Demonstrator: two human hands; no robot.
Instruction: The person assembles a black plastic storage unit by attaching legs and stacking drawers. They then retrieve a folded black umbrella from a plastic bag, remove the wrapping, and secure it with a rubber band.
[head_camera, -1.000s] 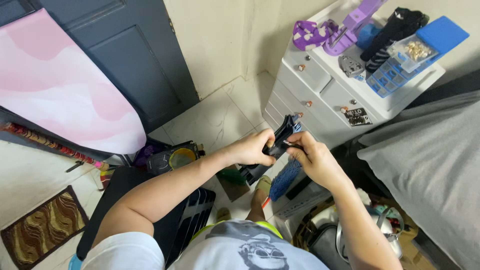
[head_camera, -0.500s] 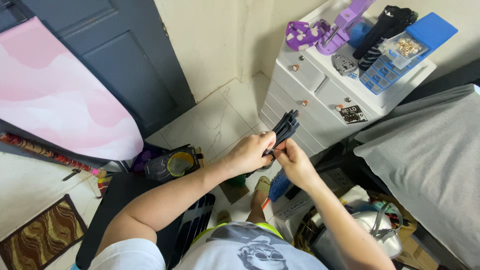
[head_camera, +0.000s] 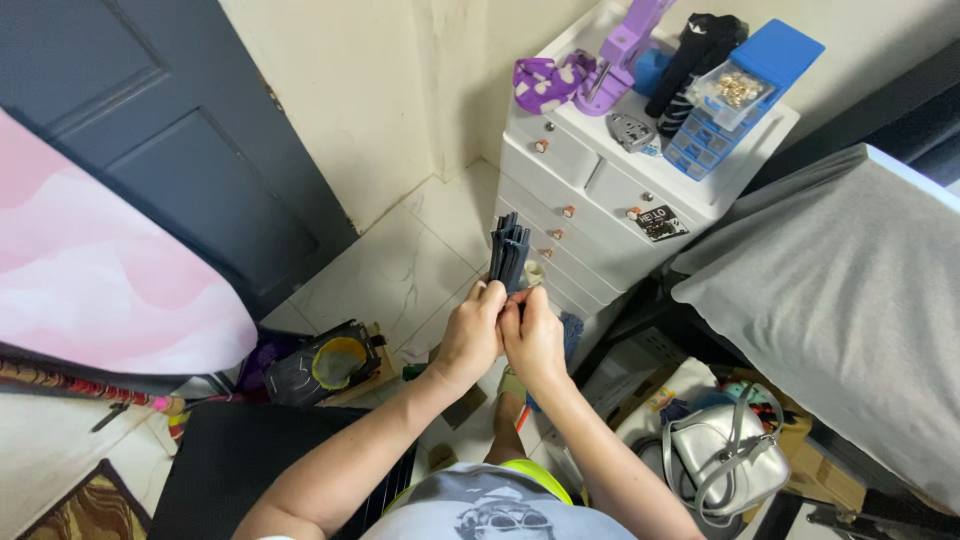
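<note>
Both the left hand (head_camera: 470, 335) and the right hand (head_camera: 533, 338) are pinching the dark folded bundle (head_camera: 508, 252) rising above their closed fingers; gripping evenly is keeping it upright.

Hidden ends and cut edges

The dark strips' (head_camera: 508, 252) lower ends vanish inside the left hand (head_camera: 472, 335) and right hand (head_camera: 533, 338); the pink ironing board (head_camera: 95, 290) runs off the left edge.

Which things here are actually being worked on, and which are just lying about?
In hand: dark folded bundle, gripped by left hand and right hand.

Lying about: white drawers, silver handbag, pink board, grey cover, blue boxes.
</note>
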